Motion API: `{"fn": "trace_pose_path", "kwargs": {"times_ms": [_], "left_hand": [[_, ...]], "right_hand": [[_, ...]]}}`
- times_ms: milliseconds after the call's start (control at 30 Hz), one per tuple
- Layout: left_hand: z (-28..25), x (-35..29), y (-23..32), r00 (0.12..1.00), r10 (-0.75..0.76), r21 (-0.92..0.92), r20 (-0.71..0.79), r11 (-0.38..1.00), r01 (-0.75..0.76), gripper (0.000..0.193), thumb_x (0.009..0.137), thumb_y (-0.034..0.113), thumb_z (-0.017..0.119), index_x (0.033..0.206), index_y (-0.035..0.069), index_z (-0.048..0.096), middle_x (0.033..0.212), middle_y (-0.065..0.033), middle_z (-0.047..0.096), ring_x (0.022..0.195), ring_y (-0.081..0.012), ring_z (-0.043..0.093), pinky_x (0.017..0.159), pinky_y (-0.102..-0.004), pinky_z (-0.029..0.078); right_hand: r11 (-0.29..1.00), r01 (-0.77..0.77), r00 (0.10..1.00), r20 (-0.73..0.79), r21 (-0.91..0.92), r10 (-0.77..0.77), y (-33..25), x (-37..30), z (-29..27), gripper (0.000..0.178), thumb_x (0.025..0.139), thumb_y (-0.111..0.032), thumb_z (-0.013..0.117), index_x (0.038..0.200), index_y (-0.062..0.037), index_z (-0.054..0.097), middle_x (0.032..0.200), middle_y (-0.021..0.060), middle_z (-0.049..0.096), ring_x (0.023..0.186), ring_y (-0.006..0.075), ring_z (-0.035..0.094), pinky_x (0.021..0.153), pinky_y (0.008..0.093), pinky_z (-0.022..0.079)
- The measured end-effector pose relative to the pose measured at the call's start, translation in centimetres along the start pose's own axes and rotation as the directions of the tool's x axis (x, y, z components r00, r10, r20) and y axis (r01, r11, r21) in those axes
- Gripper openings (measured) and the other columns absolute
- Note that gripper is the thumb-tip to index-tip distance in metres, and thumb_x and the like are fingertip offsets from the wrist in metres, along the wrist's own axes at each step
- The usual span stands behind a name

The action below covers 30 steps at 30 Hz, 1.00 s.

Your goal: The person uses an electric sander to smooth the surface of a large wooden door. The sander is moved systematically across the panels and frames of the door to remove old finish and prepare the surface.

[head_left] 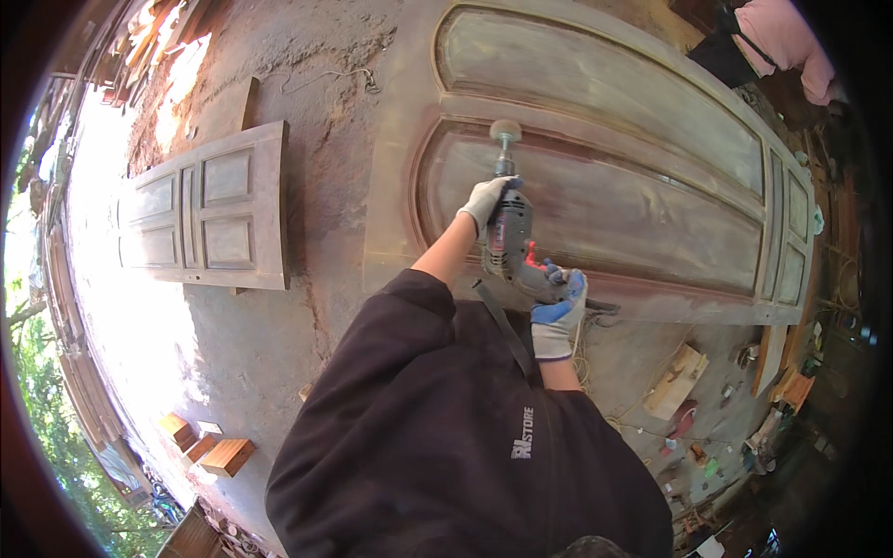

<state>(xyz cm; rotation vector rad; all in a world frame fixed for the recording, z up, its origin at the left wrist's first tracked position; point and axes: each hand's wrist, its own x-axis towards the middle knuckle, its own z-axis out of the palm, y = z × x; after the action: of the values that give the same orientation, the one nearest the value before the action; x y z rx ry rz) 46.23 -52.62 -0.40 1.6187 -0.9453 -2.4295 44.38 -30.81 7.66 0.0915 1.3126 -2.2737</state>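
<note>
A grey corded power drill (509, 232) with a round sanding head (505, 131) in its chuck is held in both my hands. My left hand (484, 200), in a pale work glove, is closed around the front of the drill body, near the chuck. Around the rear handle my right hand (561, 307) is closed, in a white glove with blue-coated fingers. Beneath the drill lies a large wooden door (633, 219) with long curved panels, its surface dusty and patchy. The sanding head is over a moulding near the panels' left end; whether it touches cannot be made out.
A smaller panelled door (226, 219) lies to the left. Wooden blocks (227, 457) stand at lower left. On the right are a wooden board (675, 382), a cable and scattered small items. Another person in pink (789, 42) is at the far right.
</note>
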Motion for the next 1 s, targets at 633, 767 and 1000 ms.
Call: {"fn": "trace_pose_path", "kwargs": {"times_ms": [633, 767, 1000], "left_hand": [[-0.6, -0.6, -0.4, 1.000, 0.028, 0.011, -0.012, 1.000, -0.028, 0.032, 0.075, 0.039, 0.073, 0.085, 0.010, 0.065, 0.070, -0.0034, 0.061, 0.056, -0.0171, 0.056, 0.054, -0.0308, 0.046], [-1.4, -0.9, 0.4, 0.973, -0.041, -0.176, 0.229, 0.981, 0.083, 0.021, 0.086, 0.036, 0.063, 0.075, 0.017, 0.061, 0.059, 0.0012, 0.057, 0.048, -0.0135, 0.053, 0.048, -0.0288, 0.043], [-7.1, 0.8, 1.4, 0.986, -0.040, -0.196, 0.162, 0.978, 0.072, 0.030, 0.079, 0.035, 0.068, 0.084, 0.006, 0.065, 0.068, -0.0075, 0.064, 0.055, -0.0213, 0.061, 0.054, -0.0336, 0.052]], "right_hand": [[0.999, 0.008, 0.996, -0.090, 0.047, -0.004, 0.2, -1.1, 1.3, 0.020, 0.092, -0.018, 0.056, 0.075, -0.0080, 0.050, 0.070, 0.0041, 0.055, 0.073, 0.0168, 0.057, 0.089, 0.0390, 0.048], [0.998, -0.071, 0.993, -0.092, 0.000, 0.070, 3.3, 0.0, -1.2, 0.022, 0.095, -0.023, 0.048, 0.078, -0.0104, 0.051, 0.076, 0.0023, 0.055, 0.078, 0.0154, 0.055, 0.086, 0.0361, 0.046], [0.976, -0.144, 0.988, -0.025, 0.166, 0.150, 3.4, -0.1, 4.2, 0.016, 0.089, -0.008, 0.058, 0.074, -0.0038, 0.056, 0.068, 0.0064, 0.061, 0.066, 0.0171, 0.060, 0.074, 0.0343, 0.051]]}}
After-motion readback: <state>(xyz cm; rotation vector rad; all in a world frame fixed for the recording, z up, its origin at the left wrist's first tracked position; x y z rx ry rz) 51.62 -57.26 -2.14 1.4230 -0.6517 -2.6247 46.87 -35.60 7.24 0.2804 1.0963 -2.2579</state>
